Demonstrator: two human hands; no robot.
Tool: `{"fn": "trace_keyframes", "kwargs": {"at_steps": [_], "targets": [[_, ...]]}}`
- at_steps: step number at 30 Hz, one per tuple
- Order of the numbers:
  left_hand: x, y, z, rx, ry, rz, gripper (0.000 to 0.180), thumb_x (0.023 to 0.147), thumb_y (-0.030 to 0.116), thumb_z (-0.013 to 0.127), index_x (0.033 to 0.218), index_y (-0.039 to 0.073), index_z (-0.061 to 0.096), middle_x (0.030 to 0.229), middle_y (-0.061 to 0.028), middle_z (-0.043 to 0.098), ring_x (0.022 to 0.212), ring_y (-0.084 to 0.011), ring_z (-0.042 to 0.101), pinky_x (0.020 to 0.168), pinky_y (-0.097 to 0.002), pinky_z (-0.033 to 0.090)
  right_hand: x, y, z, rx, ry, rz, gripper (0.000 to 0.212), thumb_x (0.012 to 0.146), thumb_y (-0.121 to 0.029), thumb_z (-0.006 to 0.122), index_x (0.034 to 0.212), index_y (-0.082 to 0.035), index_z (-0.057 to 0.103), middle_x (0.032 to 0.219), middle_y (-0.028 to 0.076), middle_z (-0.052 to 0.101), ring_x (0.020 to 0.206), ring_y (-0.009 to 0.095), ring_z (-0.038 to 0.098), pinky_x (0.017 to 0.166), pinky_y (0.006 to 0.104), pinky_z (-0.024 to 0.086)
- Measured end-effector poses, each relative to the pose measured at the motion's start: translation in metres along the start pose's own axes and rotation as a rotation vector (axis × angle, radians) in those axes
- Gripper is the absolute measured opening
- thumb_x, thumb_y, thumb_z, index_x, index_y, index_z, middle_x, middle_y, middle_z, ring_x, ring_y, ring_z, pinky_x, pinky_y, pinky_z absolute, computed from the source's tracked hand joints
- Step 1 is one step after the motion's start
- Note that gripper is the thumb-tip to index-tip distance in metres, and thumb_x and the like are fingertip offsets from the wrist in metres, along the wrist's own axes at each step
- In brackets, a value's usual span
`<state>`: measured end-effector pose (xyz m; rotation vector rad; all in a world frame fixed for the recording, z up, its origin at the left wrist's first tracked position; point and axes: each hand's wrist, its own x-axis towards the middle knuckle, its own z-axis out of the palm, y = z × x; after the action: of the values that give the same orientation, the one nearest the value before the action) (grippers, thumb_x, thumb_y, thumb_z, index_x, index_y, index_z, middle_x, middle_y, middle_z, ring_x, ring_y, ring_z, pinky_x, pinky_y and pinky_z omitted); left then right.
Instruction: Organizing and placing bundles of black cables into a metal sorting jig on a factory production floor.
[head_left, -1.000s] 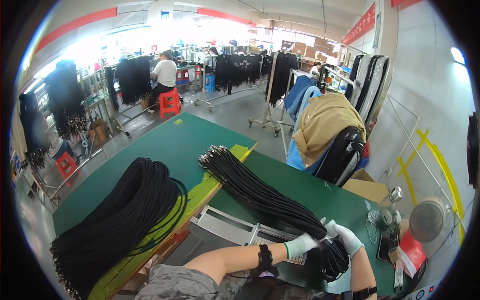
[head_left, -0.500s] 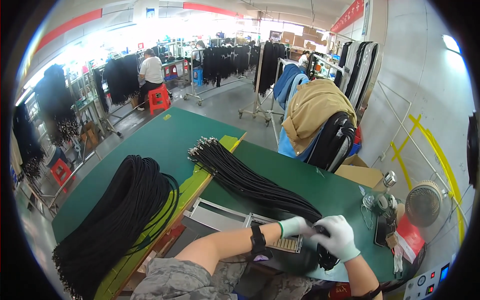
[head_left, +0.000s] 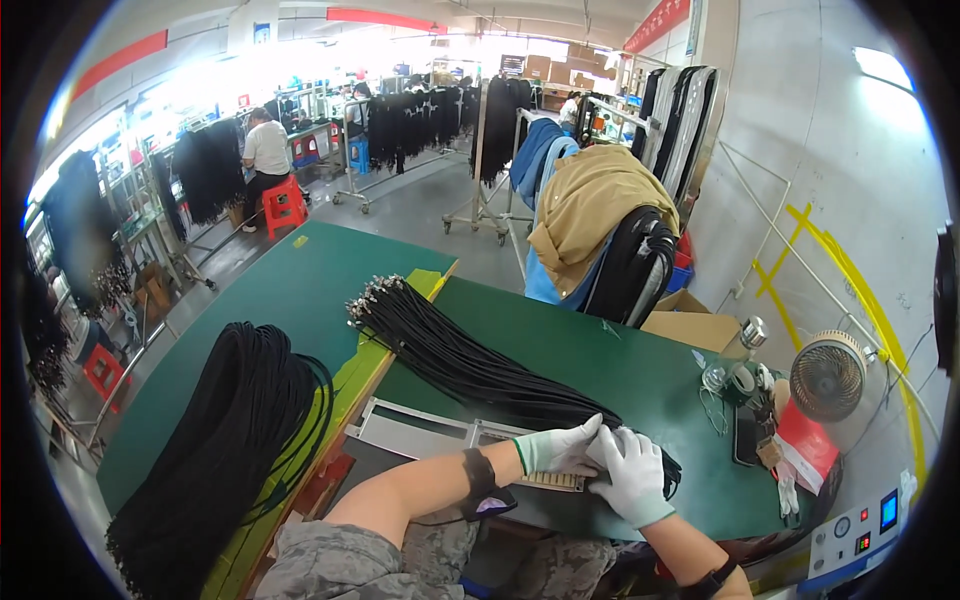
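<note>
A long bundle of black cords (head_left: 470, 350) lies across the green table, its metal-tipped ends at the far left and its other end beneath my hands. My left hand (head_left: 560, 449), in a white glove, is closed at the near end of the bundle with the thumb raised. Also gloved, my right hand (head_left: 637, 478) has its fingers bent round that end, and black loops show past its right side. The hands meet over a small pale patch; whether it is a separate piece or part of a glove I cannot tell.
Another black cord bundle (head_left: 215, 420) lies at the left. A metal frame with a keyboard-like row (head_left: 555, 480) sits by my left wrist. A fan (head_left: 828, 380), a flask (head_left: 752, 334) and a phone (head_left: 745, 435) stand or lie at the right. Draped clothes (head_left: 600, 210) are beyond the table.
The view has swung right, so the scene shifts left. My hands have come together over the bundle's end, the right fingers now bent toward the left hand.
</note>
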<state>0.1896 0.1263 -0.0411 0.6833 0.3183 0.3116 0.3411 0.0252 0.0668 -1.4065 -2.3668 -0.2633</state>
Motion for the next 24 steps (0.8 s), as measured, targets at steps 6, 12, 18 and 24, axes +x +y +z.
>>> {"fn": "trace_keyframes", "kwargs": {"at_steps": [6,12,18,24], "targets": [[0.007,0.006,0.025,-0.169,-0.075,0.143,0.073,0.093,0.064,0.042,0.139,0.007,0.042,0.141,-0.0108,0.045,0.132,-0.025,0.041,0.11,-0.0417,0.032,0.0,0.02,0.016,0.121,0.063,-0.043,0.059,0.066,-0.013,0.073,0.121,-0.006,0.055,0.11,0.016,0.059,0.102,0.036,0.055,0.086,0.0446,0.046],[0.006,0.005,0.041,-0.416,-0.103,0.278,0.069,0.094,0.059,0.046,0.14,0.007,0.042,0.139,-0.0121,0.047,0.131,-0.0263,0.043,0.111,-0.0429,0.032,0.023,0.022,-0.01,0.15,0.333,0.018,0.045,0.074,-0.019,0.07,0.115,-0.005,0.058,0.099,0.014,0.062,0.089,0.036,0.06,0.081,0.0452,0.047],[0.01,-0.003,0.03,-0.273,0.1,0.221,0.045,0.093,0.032,0.063,0.13,0.007,0.053,0.128,-0.0113,0.057,0.12,-0.0241,0.053,0.106,-0.038,0.04,0.04,0.09,0.03,0.279,0.21,0.432,0.036,0.079,-0.023,0.067,0.111,-0.009,0.063,0.098,0.015,0.064,0.091,0.036,0.062,0.082,0.0445,0.049],[-0.007,-0.012,0.016,0.235,0.102,0.297,0.028,0.087,0.002,0.066,0.115,-0.002,0.063,0.116,-0.0098,0.065,0.108,-0.0203,0.061,0.097,-0.0309,0.045,0.075,0.077,0.044,0.076,-0.608,0.584,0.029,0.086,-0.02,0.058,0.111,-0.01,0.068,0.109,0.014,0.068,0.102,0.032,0.064,0.089,0.04,0.05]]}}
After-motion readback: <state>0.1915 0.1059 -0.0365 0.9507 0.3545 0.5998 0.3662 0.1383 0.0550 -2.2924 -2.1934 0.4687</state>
